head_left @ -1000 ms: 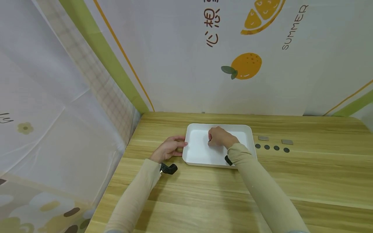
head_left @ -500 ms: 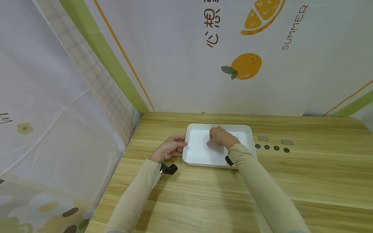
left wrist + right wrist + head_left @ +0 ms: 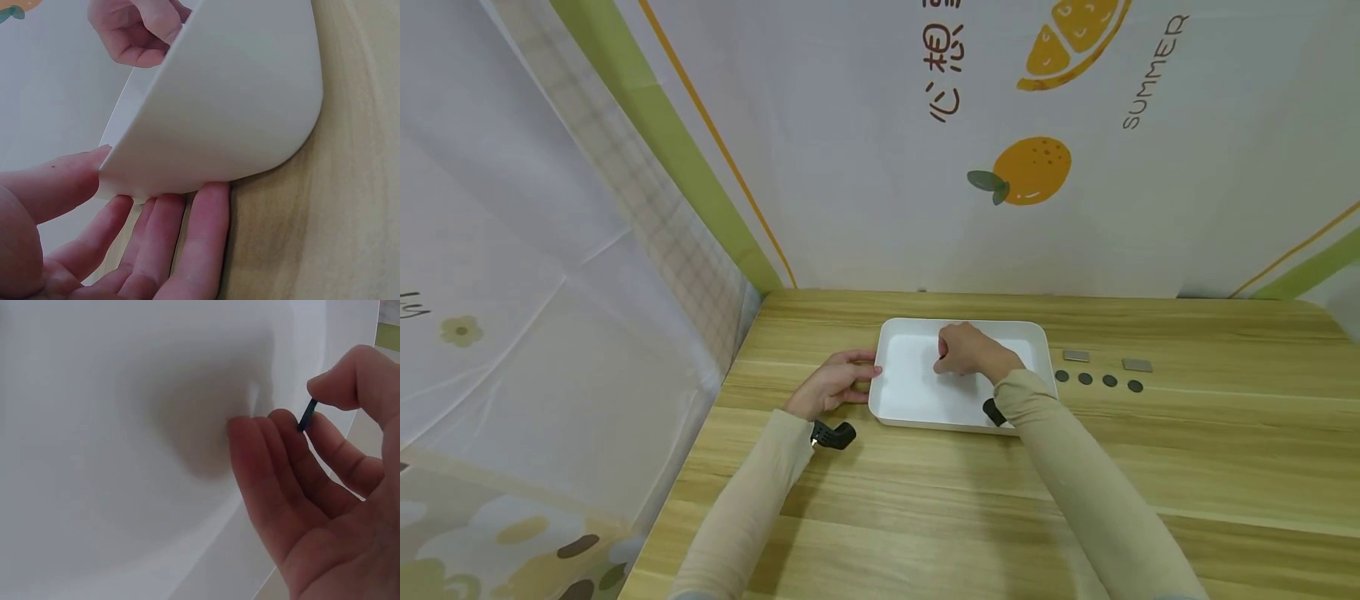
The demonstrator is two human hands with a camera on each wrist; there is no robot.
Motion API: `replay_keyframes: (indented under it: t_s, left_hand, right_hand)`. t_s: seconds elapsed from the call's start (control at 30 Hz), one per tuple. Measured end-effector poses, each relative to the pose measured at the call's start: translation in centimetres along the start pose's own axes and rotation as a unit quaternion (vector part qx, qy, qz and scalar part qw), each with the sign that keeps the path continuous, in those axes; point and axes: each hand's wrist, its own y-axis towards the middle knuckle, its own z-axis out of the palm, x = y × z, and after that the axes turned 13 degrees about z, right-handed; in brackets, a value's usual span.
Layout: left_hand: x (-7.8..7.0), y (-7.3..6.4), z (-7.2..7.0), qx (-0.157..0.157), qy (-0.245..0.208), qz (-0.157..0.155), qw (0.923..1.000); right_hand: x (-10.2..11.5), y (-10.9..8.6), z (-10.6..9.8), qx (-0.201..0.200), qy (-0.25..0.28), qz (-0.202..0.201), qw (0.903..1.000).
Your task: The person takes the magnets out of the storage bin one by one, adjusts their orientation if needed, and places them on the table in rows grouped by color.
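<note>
A white tray (image 3: 910, 400) lies on the wooden table. My left hand (image 3: 831, 385) rests against its left end. In the left wrist view the left thumb (image 3: 69, 181) touches the rim, and the nearly straight fingers (image 3: 209, 212) touch the outer wall near its base. Above the tray's floor, my right hand (image 3: 967, 350) pinches a thin dark disc (image 3: 307, 415) between thumb and finger. The disc appears nearly edge-on in the right wrist view; in the head view the hand mostly hides it.
Right of the tray, several dark discs (image 3: 1109, 381) lie in a row on the table (image 3: 910, 508). Behind them are two grey rectangular plates (image 3: 1137, 365). A printed cloth (image 3: 865, 192) hangs along the table's back edge, with another at the left.
The right wrist and forearm have shifted slightly to the right, while the fingers stay over about the same part of the tray. My left hand and the tray have not visibly moved.
</note>
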Motion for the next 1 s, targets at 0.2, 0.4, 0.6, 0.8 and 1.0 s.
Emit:
replay_keyframes:
  t_s: [0.2,0.4,0.6,0.8,1.0]
  left_hand:
    - [0.1,-0.1,0.0,-0.005,0.004,0.005,1.0000]
    - [0.1,0.2,0.0,-0.006,-0.001,0.003,1.0000]
    - [0.0,0.0,0.0,-0.007,0.000,0.004,1.0000]
    - [0.0,-0.1,0.1,-0.004,0.002,0.001,1.0000]
    - [0.1,0.0,0.1,-0.005,0.002,0.000,1.0000]
  right_hand:
    - [-0.6,-0.2,0.0,-0.013,0.003,-0.024,0.9996]
    - [-1.2,-0.1,-0.2,-0.008,0.022,-0.036,0.9991]
    - [-1.5,-0.3,-0.1,0.003,0.050,-0.052,0.9974]
    - [-1.6,-0.5,-0.1,0.002,0.061,-0.063,0.9961]
    - [-1.6,-1.1,-0.5,-0.010,0.069,-0.088,0.9936]
